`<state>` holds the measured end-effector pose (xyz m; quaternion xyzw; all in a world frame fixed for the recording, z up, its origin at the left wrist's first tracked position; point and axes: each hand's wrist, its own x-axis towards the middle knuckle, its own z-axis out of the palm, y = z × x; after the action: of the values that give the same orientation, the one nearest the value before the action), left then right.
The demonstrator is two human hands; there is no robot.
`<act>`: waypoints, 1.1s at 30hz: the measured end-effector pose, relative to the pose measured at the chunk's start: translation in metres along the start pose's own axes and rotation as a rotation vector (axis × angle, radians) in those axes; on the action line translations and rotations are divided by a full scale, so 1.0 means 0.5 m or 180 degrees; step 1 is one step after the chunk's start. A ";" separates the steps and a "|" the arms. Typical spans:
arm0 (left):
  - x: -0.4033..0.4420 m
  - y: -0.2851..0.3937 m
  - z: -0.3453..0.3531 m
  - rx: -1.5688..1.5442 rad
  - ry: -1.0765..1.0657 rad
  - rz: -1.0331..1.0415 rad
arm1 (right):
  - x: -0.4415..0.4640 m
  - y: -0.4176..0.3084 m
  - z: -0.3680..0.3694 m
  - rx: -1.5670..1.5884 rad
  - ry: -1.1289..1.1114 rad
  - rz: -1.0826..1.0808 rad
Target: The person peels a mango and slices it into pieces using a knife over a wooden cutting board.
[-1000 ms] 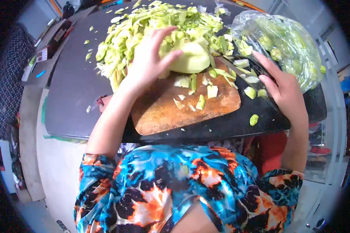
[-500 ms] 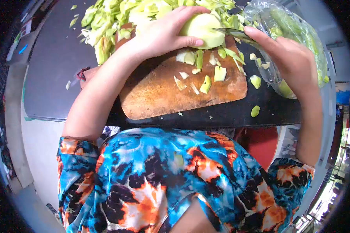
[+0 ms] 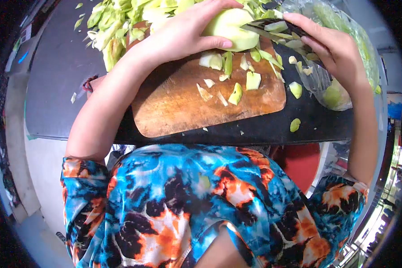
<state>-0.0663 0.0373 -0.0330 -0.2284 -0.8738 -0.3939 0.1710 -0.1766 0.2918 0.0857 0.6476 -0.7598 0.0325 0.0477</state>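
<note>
Gripping a pale vegetable [image 3: 233,30] from its left side with the left hand [image 3: 194,33], laying the thumb along the near side and arching the fingers over the far side, spread wide around the flesh. Holding it just right of that palm, above the far part of the cutting board [image 3: 174,107], with its long axis seeming to run left to right and its uncovered end facing the right hand [image 3: 337,49]. Clasping a dark knife [image 3: 294,32] in the right hand, stretching a finger along its far side; pointing the blade leftward and slightly away from that hand, setting the tip at the vegetable's right face. Not being able to tell the depth of the tip in the flesh, if any. Touching the vegetable directly with the left hand, the nearer one, and reaching it from the right only by way of the blade. Carrying pale slices [image 3: 277,27] on the blade, ahead of the right hand. Showing green shavings [image 3: 114,27] beyond and left of the left hand on the counter [image 3: 53,89], and a clear bag [image 3: 321,89] beneath and around the right hand.
</note>
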 end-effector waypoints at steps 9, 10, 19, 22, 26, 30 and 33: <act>0.004 -0.009 0.001 -0.0001 -0.0069 0.0007 | -0.023 -0.014 0.004 -0.0019 0.0075 0.0174; 0.003 -0.011 0.002 0.0012 -0.0050 -0.0003 | -0.041 -0.019 0.018 -0.0032 0.0117 0.0223; 0.001 0.000 -0.001 -0.0166 -0.0053 -0.0199 | -0.116 -0.061 0.109 -0.1297 0.0982 0.0227; 0.001 -0.009 0.003 -0.0146 -0.0005 -0.0131 | -0.112 -0.058 0.121 -0.1539 0.0875 0.0224; -0.002 -0.014 0.003 -0.0228 0.0020 -0.0130 | -0.109 -0.049 0.137 -0.1564 0.0919 0.0268; 0.004 -0.008 0.000 -0.0269 -0.0067 -0.0246 | -0.111 -0.045 0.134 -0.1567 0.0917 0.0213; 0.003 -0.007 -0.001 -0.0337 -0.0055 -0.0234 | -0.109 -0.049 0.130 -0.1585 0.0824 0.0207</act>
<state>-0.0694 0.0352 -0.0343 -0.2083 -0.8610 -0.4435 0.1365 -0.1457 0.3342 0.0148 0.5817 -0.7523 -0.0712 0.3009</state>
